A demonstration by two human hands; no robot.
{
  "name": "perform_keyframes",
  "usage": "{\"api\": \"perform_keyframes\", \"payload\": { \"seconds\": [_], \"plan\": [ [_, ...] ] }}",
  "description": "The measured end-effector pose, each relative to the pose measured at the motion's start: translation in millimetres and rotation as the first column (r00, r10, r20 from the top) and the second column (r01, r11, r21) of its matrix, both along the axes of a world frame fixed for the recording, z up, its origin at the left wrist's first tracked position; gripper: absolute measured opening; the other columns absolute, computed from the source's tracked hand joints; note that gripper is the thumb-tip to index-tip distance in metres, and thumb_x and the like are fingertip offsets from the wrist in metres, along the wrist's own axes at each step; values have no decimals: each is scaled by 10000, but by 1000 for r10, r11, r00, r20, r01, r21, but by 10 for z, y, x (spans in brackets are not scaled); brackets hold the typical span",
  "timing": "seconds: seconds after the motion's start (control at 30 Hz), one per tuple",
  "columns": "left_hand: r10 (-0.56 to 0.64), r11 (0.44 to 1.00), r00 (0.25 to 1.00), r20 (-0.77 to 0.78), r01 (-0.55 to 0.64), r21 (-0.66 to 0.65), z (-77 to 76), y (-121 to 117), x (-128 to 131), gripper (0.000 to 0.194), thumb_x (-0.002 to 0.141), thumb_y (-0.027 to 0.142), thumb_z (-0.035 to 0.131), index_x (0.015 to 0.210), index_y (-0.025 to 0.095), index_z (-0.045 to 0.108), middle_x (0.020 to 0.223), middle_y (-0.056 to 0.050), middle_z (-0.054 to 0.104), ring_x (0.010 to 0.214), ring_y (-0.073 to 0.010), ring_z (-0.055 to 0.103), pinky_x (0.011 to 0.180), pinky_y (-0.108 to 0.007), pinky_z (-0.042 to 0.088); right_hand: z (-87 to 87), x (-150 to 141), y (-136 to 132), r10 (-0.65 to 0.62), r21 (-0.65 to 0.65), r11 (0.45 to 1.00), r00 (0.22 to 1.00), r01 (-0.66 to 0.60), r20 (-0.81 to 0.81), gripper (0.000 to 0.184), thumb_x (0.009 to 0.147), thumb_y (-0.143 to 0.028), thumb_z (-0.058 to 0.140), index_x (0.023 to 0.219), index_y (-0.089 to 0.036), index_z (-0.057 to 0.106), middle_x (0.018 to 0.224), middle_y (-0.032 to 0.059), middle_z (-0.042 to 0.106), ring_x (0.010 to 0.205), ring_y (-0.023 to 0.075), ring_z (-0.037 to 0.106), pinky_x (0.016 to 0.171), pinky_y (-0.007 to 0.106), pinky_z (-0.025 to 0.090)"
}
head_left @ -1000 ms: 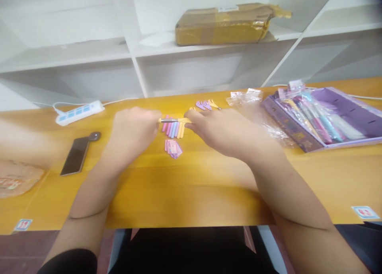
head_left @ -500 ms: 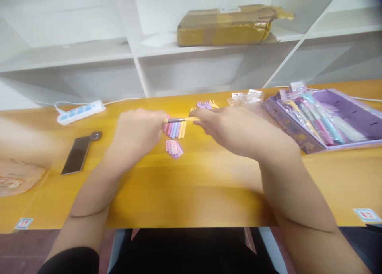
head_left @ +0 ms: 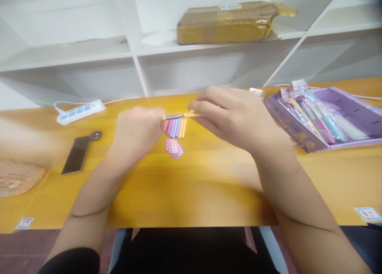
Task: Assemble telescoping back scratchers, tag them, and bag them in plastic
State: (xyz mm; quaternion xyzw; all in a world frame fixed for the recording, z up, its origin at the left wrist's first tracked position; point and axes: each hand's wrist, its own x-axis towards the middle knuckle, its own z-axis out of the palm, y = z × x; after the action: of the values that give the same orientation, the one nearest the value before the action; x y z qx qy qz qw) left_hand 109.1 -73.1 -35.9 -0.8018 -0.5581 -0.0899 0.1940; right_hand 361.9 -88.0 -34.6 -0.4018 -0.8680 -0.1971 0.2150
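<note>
My left hand [head_left: 139,129] is closed around the left end of a slim yellow pen-like stick [head_left: 176,116] with a silver metal section. My right hand [head_left: 235,117] pinches the stick's yellow right end between its fingertips, with the back of the hand arched upward. The stick lies level between both hands, above the table. Just below it sits a row of short pastel sticks [head_left: 175,128] in pink, blue, purple and yellow. Nearer to me lies a small pile of pink and purple printed cards [head_left: 174,148]. Both ends of the held stick are hidden by my fingers.
At right stands a purple box [head_left: 310,146] with several bagged items [head_left: 324,119]. Clear plastic wrappers [head_left: 257,92] lie behind my right hand. A phone [head_left: 76,154], a power strip [head_left: 81,111] and an orange package [head_left: 20,178] are at left. A taped parcel [head_left: 227,25] rests on the shelf.
My right hand has risen and arched, its fingers shifting on the stick's yellow end. It now covers the small yellow and purple claw-like pieces and most of the wrappers. My left hand has barely moved.
</note>
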Motion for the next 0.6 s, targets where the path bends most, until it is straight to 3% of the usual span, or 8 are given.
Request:
{"api": "perform_keyframes", "payload": {
  "seconds": [0.2, 0.47, 0.6],
  "plan": [
    [11, 1000, 1000, -20, -11, 3, 20, -7, -35, 272, 933, 183, 508, 756, 204, 713, 625, -70, 591, 619, -237, 607, 630, -353, 347, -71, 6, 52, 78, 112, 991, 995, -71, -59, 319, 1156, -235, 408, 1121, -236, 725, 1124, 68, 693, 972, 187, 587, 827, 351, 379],
    [36, 999, 999, 20, -36, 6, -29, 10, -16, 267, 919, 181, 493, 757, 206, 704, 607, -73, 572, 671, -257, 624, 649, -358, 367, -117, 71, 121, -1, 213, 977, 999, 10, -44, 304, 1160, -264, 417, 1066, -252, 707, 978, 53, 674, 886, 186, 568, 824, 368, 371],
    [50, 999, 998, 26, -50, -6, -11, 51, -52, 278, 914, 148, 485, 769, 216, 711, 621, -76, 581, 683, -253, 609, 654, -364, 355, -60, 132, 194, -57, 248, 967, 997, 67, -49, 379, 1179, -284, 375, 1035, -269, 724, 939, 48, 688, 859, 186, 561, 812, 369, 352]
  ]
}}
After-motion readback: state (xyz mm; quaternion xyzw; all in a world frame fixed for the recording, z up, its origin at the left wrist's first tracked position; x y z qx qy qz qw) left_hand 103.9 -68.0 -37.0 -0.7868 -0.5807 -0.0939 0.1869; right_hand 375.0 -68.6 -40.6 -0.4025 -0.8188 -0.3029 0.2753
